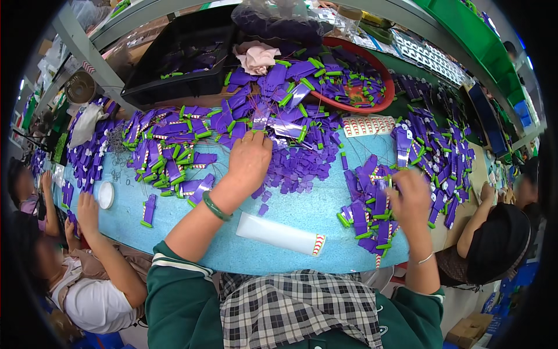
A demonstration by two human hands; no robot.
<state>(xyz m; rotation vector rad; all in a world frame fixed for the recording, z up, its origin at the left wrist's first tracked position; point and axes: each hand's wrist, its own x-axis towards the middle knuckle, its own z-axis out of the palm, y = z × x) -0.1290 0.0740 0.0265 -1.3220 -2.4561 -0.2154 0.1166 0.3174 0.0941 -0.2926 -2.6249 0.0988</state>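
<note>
My left hand (249, 163), with a green bangle at its wrist, reaches into a heap of flat purple pieces with bright green ends (273, 81). Its fingers are bent together on one shiny purple piece (260, 119) at the near side of that heap. Slightly blurred, my right hand (410, 195) is curled over a smaller heap of purple pieces (363, 203) at the right. What its fingers hold, if anything, is hidden. Between my forearms lies a white strip (273, 232) with red chevron marks at one end. Small loose purple squares (299, 168) lie beside my left hand.
A black bin (174, 84) and a red basin (386, 96) stand at the back. More purple pieces (444, 163) pile up at the right. A round white lid (106, 195) lies at the left. Co-workers' arms (119, 262) reach in at both sides.
</note>
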